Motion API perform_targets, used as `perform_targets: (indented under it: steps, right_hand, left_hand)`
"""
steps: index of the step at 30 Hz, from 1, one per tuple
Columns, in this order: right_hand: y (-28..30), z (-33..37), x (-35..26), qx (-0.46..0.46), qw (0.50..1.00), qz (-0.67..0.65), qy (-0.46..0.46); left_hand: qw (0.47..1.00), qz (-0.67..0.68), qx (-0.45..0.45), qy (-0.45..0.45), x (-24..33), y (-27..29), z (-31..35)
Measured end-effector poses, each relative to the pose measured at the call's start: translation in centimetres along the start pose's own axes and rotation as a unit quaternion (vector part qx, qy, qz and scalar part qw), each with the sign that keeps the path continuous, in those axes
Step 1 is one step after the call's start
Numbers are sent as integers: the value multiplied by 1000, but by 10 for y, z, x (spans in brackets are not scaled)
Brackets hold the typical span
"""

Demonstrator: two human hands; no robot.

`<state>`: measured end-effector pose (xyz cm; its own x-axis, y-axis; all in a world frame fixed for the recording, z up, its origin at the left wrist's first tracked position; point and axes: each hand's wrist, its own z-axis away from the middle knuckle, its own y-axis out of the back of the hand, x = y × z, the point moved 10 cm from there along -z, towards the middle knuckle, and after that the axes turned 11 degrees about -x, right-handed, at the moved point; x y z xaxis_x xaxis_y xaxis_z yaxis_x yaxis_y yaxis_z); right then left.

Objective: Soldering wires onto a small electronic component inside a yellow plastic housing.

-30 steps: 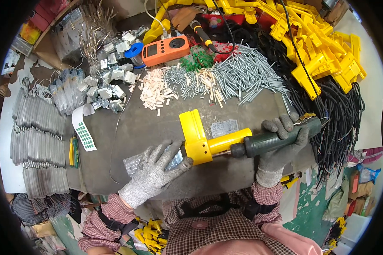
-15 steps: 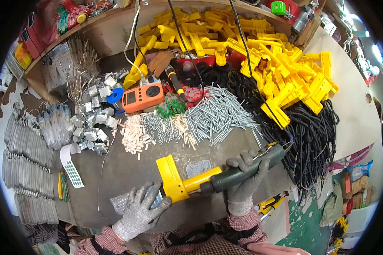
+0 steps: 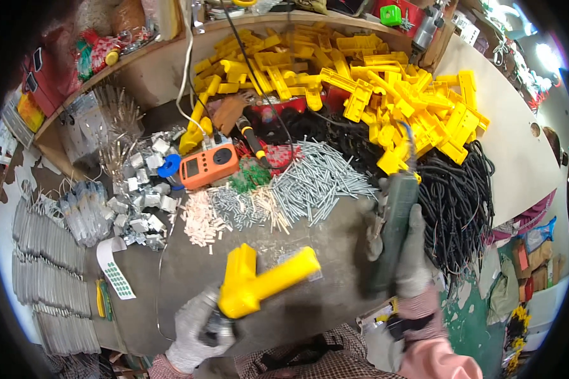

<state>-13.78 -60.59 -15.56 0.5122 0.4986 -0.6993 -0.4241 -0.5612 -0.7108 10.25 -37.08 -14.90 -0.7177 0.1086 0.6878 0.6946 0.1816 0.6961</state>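
A yellow plastic L-shaped housing (image 3: 253,292) is tilted above the near middle of the table. My left hand (image 3: 196,328), in a grey glove, is closed on its lower left end, with the fingers curled beneath. Farther right, my gloved right hand (image 3: 414,256) wraps round a dark green electric screwdriver (image 3: 395,227), which stands nearly upright with its cord end up. Motion smears that hand, and the tool's tip at the bottom is unclear. Behind the housing, partly hidden, a small clear bag (image 3: 315,274) lies on the table.
Heaped yellow housings (image 3: 354,76) fill the back. Long screws (image 3: 322,180), pale small pieces (image 3: 202,218) and an orange meter (image 3: 208,165) lie mid-table. Black cables (image 3: 458,208) hang over the right edge. Metal strips (image 3: 47,271) and green-handled pliers (image 3: 104,300) are at left.
My right hand has swung the screwdriver away from the yellow housing, rightward and upright. My left hand has turned the housing and now grips it from below.
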Motion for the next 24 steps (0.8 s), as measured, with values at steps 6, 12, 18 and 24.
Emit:
perform_targets:
  steps: [6, 12, 18, 24]
  right_hand:
    - [42, -1, -41, 63, 437, 895, -67]
    - [-17, -110, -18, -49, 362, 930, 25]
    - [13, -217, 7, -30, 467, 884, -22]
    - [2, -177, -13, -7, 486, 874, -21]
  left_hand:
    - [978, -14, -189, 85, -34, -26, -42]
    - [977, -126, -170, -39, 5, -41, -28]
    - [976, -144, -164, -20, -6, -52, -34]
    - [977, -146, -156, -9, -11, -48, -25]
